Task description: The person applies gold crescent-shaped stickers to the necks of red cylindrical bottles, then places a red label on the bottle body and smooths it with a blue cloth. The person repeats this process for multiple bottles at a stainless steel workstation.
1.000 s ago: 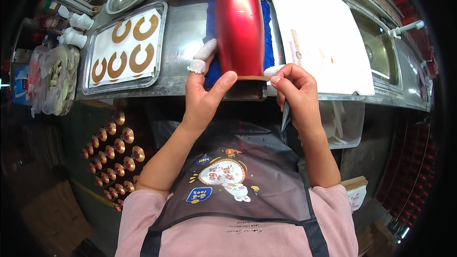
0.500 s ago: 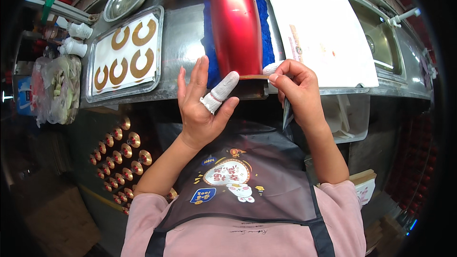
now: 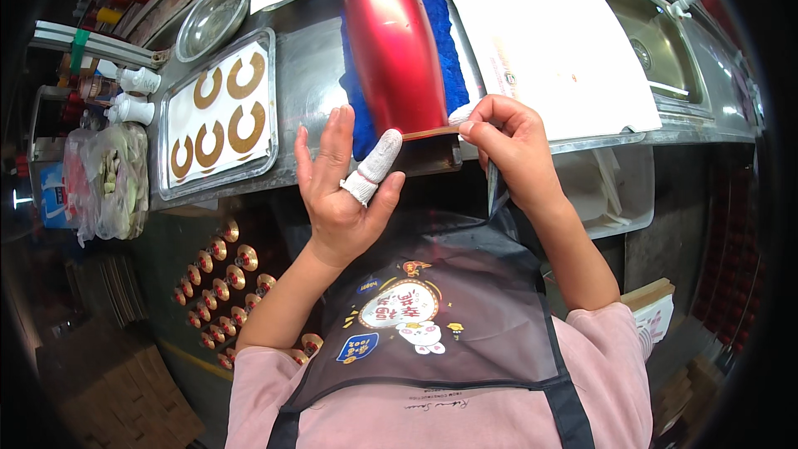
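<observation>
A glossy red tapered bottle (image 3: pixel 397 54) lies on a blue cloth (image 3: pixel 449 29), its base toward me. Along the base edge runs a thin brown strip (image 3: pixel 428 133). My left hand (image 3: pixel 345 179) is open, fingers spread, and its index finger, in a white finger cot (image 3: pixel 374 168), rests at the strip's left end. At the other end, my right hand (image 3: pixel 515 145) pinches the strip between thumb and fingers; a white cot covers one finger behind. A dark, thin tool (image 3: pixel 494 187) shows below the right palm, only partly visible.
Left of the bottle, a metal tray (image 3: pixel 270 87) holds several gold-brown C-shaped pieces, with a metal bowl (image 3: pixel 212 18) behind. White sheets (image 3: pixel 557 58) cover the bench at right, before a sink (image 3: pixel 657 50). Several gold-and-red parts (image 3: pixel 220 287) stand below the bench edge.
The whole view has shifted and tilted slightly. My left fingertip now sits closer to the left corner of the bottle's base. My right hand keeps its pinch.
</observation>
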### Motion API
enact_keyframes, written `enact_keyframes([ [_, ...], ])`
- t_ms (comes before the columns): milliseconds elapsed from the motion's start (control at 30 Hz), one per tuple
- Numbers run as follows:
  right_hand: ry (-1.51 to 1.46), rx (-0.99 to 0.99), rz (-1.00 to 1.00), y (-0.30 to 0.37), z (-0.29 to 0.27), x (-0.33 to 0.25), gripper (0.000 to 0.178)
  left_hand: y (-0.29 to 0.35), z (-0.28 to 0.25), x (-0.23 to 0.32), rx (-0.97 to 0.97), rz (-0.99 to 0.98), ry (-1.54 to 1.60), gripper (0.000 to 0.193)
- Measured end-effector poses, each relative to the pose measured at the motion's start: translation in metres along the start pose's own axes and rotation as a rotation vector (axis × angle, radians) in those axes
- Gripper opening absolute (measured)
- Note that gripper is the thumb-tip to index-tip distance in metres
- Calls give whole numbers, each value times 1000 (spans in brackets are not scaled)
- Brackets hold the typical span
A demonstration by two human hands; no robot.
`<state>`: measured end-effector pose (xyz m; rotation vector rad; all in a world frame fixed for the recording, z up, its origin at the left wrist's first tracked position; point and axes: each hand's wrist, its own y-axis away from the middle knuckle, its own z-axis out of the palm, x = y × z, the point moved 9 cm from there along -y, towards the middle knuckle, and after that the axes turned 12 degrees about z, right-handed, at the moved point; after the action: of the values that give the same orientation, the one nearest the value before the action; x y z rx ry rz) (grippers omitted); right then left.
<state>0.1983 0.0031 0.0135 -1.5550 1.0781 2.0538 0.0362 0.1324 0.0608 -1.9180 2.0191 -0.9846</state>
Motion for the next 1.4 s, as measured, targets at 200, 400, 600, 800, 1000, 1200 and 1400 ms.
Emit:
enact_keyframes([
  [200, -29, -23, 19, -2, -1, 4, 13, -20, -3, 11, -49, 82, -86, 42],
  [400, -28, -31, 28, -3, 0, 5, 11, -38, -3, 22, -88, 169, -148, 42],
  [600, -2, -45, 31, -5, 3, 5, 11, -55, 8, 30, -102, 279, -221, 45],
  [800, 31, -62, 56, -5, 5, 6, 9, -53, 14, -4, 76, 81, 42, 79],
  [1000, 91, -101, 90, 2, 9, -3, 10, -9, 13, -24, 137, -122, 299, 78],
  [1200, 119, -67, 44, 13, 5, -20, 10, 19, 12, -13, 45, -43, 193, 65],
  [1400, 127, -43, 68, 6, -1, -13, 12, 11, 13, -11, 27, 6, 113, 57],
])
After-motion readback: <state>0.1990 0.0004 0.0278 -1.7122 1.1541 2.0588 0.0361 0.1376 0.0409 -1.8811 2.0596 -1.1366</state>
